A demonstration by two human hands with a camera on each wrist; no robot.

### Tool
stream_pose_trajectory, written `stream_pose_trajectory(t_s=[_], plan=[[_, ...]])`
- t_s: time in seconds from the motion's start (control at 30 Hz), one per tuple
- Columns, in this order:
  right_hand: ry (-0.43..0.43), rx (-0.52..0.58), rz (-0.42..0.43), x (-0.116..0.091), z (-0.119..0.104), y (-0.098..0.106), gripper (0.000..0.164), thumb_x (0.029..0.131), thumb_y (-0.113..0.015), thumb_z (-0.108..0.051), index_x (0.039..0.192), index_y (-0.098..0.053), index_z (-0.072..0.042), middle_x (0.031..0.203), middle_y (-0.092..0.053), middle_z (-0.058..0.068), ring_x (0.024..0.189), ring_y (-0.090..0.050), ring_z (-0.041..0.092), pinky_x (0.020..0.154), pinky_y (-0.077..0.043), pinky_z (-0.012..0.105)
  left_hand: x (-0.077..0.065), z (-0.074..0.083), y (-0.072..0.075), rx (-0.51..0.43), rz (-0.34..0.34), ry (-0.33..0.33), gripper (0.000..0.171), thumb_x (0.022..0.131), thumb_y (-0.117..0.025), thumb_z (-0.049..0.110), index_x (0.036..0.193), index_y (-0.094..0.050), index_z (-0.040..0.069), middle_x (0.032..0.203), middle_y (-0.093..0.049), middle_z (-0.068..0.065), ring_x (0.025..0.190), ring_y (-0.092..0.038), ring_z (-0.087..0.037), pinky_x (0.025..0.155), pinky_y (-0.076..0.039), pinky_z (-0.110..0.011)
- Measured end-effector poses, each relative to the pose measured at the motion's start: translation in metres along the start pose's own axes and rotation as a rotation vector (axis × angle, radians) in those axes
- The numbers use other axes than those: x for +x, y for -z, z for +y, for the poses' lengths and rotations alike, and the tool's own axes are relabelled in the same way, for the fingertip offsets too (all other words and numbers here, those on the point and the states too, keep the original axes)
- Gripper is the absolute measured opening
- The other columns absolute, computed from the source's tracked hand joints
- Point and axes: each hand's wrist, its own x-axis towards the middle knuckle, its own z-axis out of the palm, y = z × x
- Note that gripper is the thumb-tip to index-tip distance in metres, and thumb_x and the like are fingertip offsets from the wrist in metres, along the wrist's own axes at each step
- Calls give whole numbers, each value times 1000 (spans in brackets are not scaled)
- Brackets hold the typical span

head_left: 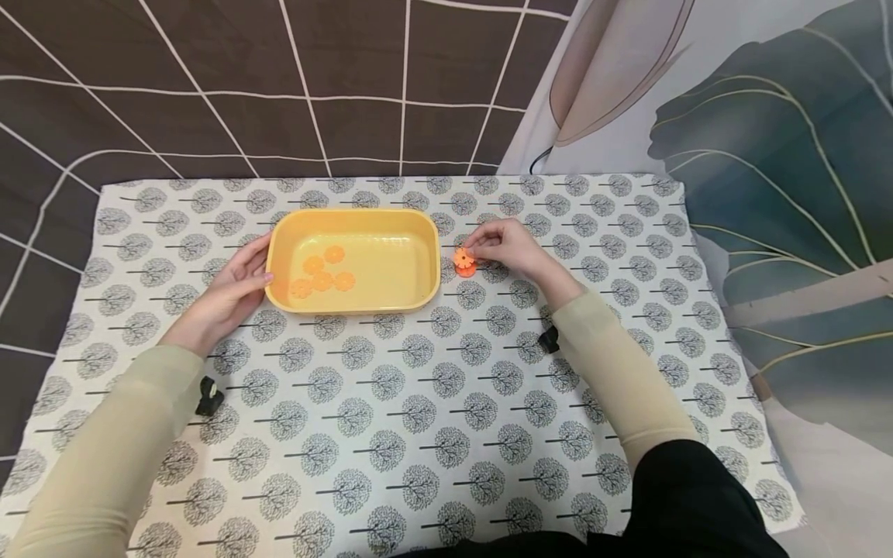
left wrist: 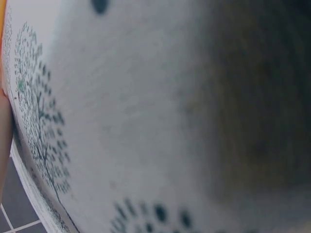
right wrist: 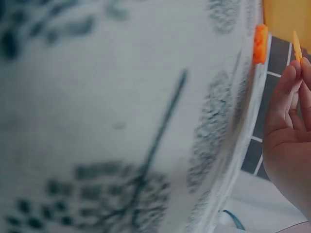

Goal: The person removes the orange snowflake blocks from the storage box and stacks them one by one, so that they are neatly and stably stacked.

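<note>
A yellow rectangular tub (head_left: 352, 304) stands on the patterned cloth, with several flat orange flower-shaped pieces (head_left: 322, 280) lying in its left half. At the tub's left end my left hand (head_left: 233, 287) holds the side, its thumb at the rim. To the right of the tub, my right hand (head_left: 508, 246) pinches one thin orange flower-shaped piece (head_left: 463, 258) between thumb and fingertips. Just below that piece, more orange (head_left: 467, 271) rests on the cloth. The right wrist view shows the pinched piece (right wrist: 297, 46) edge-on, apart from a thicker orange stack (right wrist: 260, 44).
White cloth (head_left: 418, 496) printed with dark trees covers the table. Behind it hangs a dark curtain (head_left: 244, 46) with white lines, and a leaf-patterned fabric (head_left: 767, 194) lies to the right. Small black objects (head_left: 210, 397) sit by each forearm. The left wrist view is mostly blurred cloth.
</note>
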Motion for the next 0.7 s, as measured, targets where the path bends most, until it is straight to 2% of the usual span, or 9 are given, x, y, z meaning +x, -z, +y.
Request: stream_pose_trajectory(t_s=[0.07,0.27,0.4,0.53,0.6,0.7], plan=[[-6,-8,-2,-1,3,0,18,96,-72,3,113,-73,7,97,-75,6,80,-70,7,80,-66,18,0,0,0,10,4,3,76,100,-53,-14,166,-30,16,181,-2,-7,166,-15,-15,118,-43,-14],[9,-78,-12,-2,8,2,17,96,-72,1,112,-73,6,96,-76,6,80,-69,6,78,-64,16,0,0,-1,28,12,6,75,100,-52,-14,165,-34,19,181,-6,-5,163,-25,-10,123,-38,-16],[15,-115,-13,-1,10,2,17,96,-72,2,112,-74,6,96,-75,5,79,-67,6,77,-62,14,0,0,-1,17,11,8,75,100,-53,-14,165,-33,19,181,-5,-5,164,-22,-11,129,-31,-21],[19,-158,-6,-1,11,1,17,94,-74,1,111,-75,4,97,-76,6,79,-66,7,74,-60,13,0,0,0,3,6,0,76,100,-53,-15,165,-32,17,181,-4,-6,164,-20,-12,125,-37,-18],[21,-174,-2,0,11,1,18,94,-75,1,111,-76,4,98,-76,8,79,-65,8,74,-59,13,0,0,-1,-1,6,-4,75,100,-53,-16,164,-34,17,180,-4,-7,163,-23,-11,119,-43,-15],[24,-193,0,1,13,2,18,93,-76,0,111,-77,3,99,-76,8,80,-64,8,74,-57,13,0,-1,0,-4,6,-7,74,99,-53,-16,163,-36,18,180,-4,-7,162,-26,-10,115,-45,-13]])
